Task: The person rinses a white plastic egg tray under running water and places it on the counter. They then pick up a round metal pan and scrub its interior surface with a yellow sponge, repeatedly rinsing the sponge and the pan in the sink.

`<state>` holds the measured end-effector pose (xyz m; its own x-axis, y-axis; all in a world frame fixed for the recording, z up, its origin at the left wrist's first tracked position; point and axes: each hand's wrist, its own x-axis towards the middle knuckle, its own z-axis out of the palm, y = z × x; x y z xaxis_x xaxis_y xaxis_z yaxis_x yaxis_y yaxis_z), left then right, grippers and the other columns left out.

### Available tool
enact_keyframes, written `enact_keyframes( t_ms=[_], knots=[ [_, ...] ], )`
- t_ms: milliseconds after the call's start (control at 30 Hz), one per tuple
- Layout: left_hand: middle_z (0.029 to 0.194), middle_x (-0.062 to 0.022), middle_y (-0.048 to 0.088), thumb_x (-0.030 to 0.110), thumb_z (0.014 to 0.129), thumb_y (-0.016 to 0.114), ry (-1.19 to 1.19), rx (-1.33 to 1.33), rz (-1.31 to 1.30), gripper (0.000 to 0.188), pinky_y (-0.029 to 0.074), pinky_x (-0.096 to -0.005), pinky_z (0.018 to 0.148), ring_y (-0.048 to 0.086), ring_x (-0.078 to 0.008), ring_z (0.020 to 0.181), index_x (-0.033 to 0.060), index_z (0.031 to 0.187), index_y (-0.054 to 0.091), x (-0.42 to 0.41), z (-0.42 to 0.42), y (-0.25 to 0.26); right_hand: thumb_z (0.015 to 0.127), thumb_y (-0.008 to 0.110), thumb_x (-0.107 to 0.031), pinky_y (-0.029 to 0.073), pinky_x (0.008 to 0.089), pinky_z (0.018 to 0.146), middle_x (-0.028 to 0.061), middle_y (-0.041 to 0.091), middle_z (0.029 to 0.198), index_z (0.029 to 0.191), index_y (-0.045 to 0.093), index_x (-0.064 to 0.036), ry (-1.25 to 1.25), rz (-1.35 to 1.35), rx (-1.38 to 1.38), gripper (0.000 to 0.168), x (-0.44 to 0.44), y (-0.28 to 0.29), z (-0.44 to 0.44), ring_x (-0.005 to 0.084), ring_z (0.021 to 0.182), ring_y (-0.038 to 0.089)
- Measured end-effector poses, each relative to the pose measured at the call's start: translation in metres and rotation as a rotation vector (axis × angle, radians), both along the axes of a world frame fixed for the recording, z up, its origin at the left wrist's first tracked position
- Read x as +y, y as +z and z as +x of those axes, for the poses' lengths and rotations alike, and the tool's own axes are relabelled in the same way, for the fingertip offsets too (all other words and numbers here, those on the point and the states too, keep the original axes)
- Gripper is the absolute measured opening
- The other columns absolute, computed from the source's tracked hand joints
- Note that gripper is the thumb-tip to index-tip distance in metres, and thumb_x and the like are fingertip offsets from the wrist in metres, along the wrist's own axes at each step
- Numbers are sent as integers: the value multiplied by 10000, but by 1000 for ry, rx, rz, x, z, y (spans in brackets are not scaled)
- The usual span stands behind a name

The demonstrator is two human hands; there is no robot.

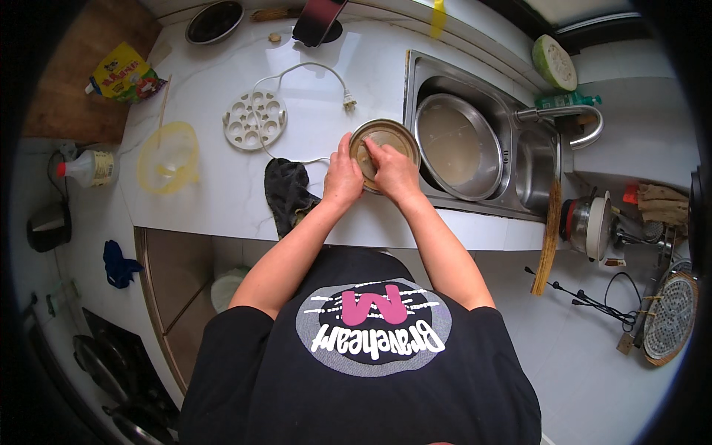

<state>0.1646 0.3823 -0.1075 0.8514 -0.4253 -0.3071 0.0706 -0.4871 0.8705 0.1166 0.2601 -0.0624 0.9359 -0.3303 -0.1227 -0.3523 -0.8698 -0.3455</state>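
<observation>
A round metal lid or shallow dish [392, 133], brownish inside, is between my hands just left of the sink. My left hand [344, 181] grips its left rim. On the lower right side, my right hand [397, 175] holds the dish, fingers reaching over its inner face. The fingertips are partly hidden. Beside the dish, a large steel basin [495, 178] with cloudy liquid sits in the stainless steel sink [428, 64]. A dark cloth [286, 186] lies at the counter edge below my left hand.
A white electric egg cooker base [256, 119] trails a cord with a plug [349, 101]. A translucent yellow bowl [192, 139], a seasoning pouch [127, 73] and a red-capped bottle [94, 168] are leftward. The faucet [589, 114] and a cut melon [555, 62] stand right.
</observation>
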Motion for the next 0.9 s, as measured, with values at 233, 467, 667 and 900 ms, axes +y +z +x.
enact_keyframes(
  t_ms=[233, 467, 667, 900],
  knots=[
    [1164, -256, 514, 97, 920, 443, 0, 12, -10, 588, 474, -508, 876, 570, -432, 1011, 175, 1468, 245, 0, 1, -5, 788, 550, -54, 538, 442, 712, 87, 654, 944, 1299, 552, -206, 31, -60, 22, 533, -3, -3, 1, 328, 849, 663],
    [1163, -255, 515, 98, 920, 444, 1, 8, -18, 592, 472, -510, 877, 570, -433, 1007, 182, 1470, 243, 0, 1, -9, 821, 538, -69, 517, 447, 690, 87, 648, 925, 1307, 548, -226, -59, -121, 31, 511, -4, -4, 9, 319, 843, 653],
    [1165, -241, 517, 101, 923, 444, -2, -8, -11, 585, 466, -512, 888, 567, -427, 1017, 189, 1468, 251, 0, 2, -7, 805, 554, -72, 528, 447, 659, 89, 649, 897, 1323, 525, -204, -51, -191, 43, 535, -4, -3, -3, 329, 798, 659],
    [1166, -243, 514, 102, 922, 444, -8, -62, 9, 577, 457, -518, 895, 559, -426, 1032, 184, 1463, 260, 0, 2, -8, 825, 553, -72, 529, 472, 670, 125, 658, 937, 1332, 511, -156, 76, -155, 36, 515, 4, -5, -16, 352, 799, 661]
  ],
)
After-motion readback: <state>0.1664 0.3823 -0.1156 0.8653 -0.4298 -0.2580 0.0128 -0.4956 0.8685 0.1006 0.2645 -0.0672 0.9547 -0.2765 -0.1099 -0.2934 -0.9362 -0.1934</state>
